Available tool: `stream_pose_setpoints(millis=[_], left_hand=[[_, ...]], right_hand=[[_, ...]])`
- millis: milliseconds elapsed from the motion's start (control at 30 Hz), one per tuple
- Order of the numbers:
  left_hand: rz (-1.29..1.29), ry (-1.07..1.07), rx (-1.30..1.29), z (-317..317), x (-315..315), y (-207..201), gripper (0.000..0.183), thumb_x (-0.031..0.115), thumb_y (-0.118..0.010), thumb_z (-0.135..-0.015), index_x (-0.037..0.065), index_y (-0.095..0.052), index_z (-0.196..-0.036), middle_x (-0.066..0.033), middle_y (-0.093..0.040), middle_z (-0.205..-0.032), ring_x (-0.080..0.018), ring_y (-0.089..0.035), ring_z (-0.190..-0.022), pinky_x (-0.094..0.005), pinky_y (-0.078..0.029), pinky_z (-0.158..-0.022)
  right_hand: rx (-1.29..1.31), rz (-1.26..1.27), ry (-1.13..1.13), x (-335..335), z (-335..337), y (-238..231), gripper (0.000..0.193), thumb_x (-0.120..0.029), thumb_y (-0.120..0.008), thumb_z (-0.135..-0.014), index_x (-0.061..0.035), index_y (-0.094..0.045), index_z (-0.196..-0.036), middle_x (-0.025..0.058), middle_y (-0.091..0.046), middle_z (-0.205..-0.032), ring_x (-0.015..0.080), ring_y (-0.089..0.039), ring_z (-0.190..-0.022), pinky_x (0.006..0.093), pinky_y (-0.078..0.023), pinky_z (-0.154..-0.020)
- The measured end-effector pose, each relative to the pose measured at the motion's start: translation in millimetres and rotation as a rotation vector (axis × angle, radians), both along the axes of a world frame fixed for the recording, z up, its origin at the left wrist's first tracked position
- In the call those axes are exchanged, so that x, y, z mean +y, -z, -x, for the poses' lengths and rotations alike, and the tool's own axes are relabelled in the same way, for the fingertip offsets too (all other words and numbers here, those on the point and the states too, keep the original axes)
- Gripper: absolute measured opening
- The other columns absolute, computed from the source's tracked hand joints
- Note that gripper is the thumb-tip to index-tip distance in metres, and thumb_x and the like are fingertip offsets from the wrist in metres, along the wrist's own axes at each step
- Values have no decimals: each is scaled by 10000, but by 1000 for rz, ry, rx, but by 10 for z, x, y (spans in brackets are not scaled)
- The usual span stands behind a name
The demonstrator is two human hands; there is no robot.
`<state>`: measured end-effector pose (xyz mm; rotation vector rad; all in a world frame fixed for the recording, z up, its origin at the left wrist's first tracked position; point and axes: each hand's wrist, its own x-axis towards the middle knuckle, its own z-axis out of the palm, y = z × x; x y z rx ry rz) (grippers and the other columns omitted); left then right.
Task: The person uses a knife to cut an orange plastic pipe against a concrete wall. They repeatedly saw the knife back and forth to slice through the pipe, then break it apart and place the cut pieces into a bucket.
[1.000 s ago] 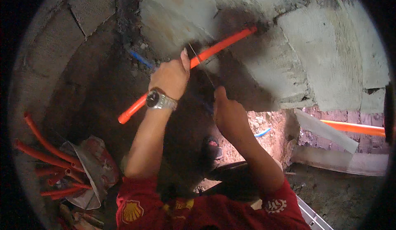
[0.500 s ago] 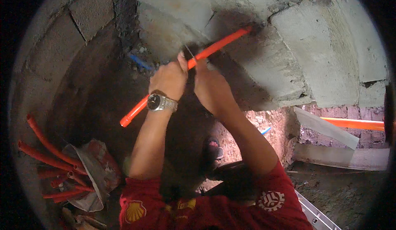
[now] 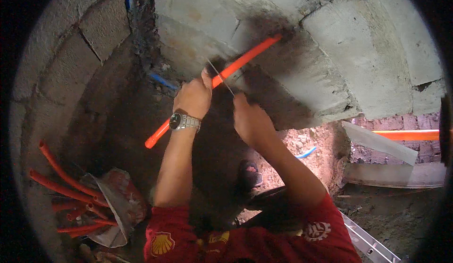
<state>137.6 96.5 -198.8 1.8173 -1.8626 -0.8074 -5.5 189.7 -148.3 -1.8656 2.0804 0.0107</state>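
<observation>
My left hand (image 3: 194, 97), with a metal watch (image 3: 183, 121) at its wrist, is closed round an orange plastic pipe (image 3: 250, 56). The pipe slants from lower left to upper right, with both ends sticking out past the hand. A thin hacksaw blade (image 3: 228, 88) lies across it just beyond my left thumb. My right hand (image 3: 255, 123) grips the near end of the blade, its fingers curled. Whether the blade has cut into the pipe is too small to tell.
At the lower left a sack (image 3: 113, 206) holds several orange pipe pieces. Grey block walls stand ahead and to the left, with a blue pipe (image 3: 163, 80) near the corner. A metal ladder-like frame (image 3: 370, 241) lies at lower right. Another orange pipe (image 3: 408, 135) crosses an opening.
My right hand has drawn back toward me and away from the pipe, so more of the blade shows. My left hand still holds the pipe; the view has shifted slightly.
</observation>
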Motion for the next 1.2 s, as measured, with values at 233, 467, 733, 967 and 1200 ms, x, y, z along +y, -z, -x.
stream_pose_setpoints(millis=[233, 467, 733, 967, 1200], left_hand=[[-67, -17, -12, 156, 35, -110, 690, 462, -277, -1053, -18, -734, -863, -327, -678, -916, -514, -658, -907, -595, -518, -846], [-11, -31, -61, 98, 26, -22, 666, 459, -306, -1050, -7, -735, -846, -323, -678, -876, -509, -664, -870, -591, -530, -822], [77, -27, 5, 68, 38, 178, 712, 485, -288, -1053, -20, -714, -788, -318, -665, -813, -511, -656, -807, -607, -523, -757], [52, -27, -65, 148, 116, -60, 670, 442, -291, -1054, 9, -731, -793, -287, -687, -815, -489, -675, -804, -575, -546, -769], [137, -100, -91, 73, 107, 23, 686, 469, -316, -1050, 15, -722, -733, -273, -680, -749, -477, -679, -726, -569, -556, -717]], right_hand=[[-29, 131, -56, -443, -30, 108, 371, -139, -486, -952, -11, -413, -1292, 300, -671, -809, 499, -675, -773, 615, -529, -714], [-43, 61, -40, 132, 240, 156, 235, -106, -487, -947, -11, -444, -1158, 295, -644, -743, 490, -654, -720, 606, -502, -640], [77, -77, -38, 174, 122, -30, 281, -97, -449, -945, 25, -451, -1199, 294, -683, -821, 494, -679, -753, 591, -544, -684], [-87, 190, -65, -400, -57, 15, 202, -93, -493, -941, -5, -451, -1118, 305, -643, -762, 514, -642, -772, 609, -496, -701], [14, 121, -102, 20, 114, 76, 199, -52, -511, -915, 9, -469, -1100, 311, -631, -773, 507, -642, -773, 601, -500, -679]])
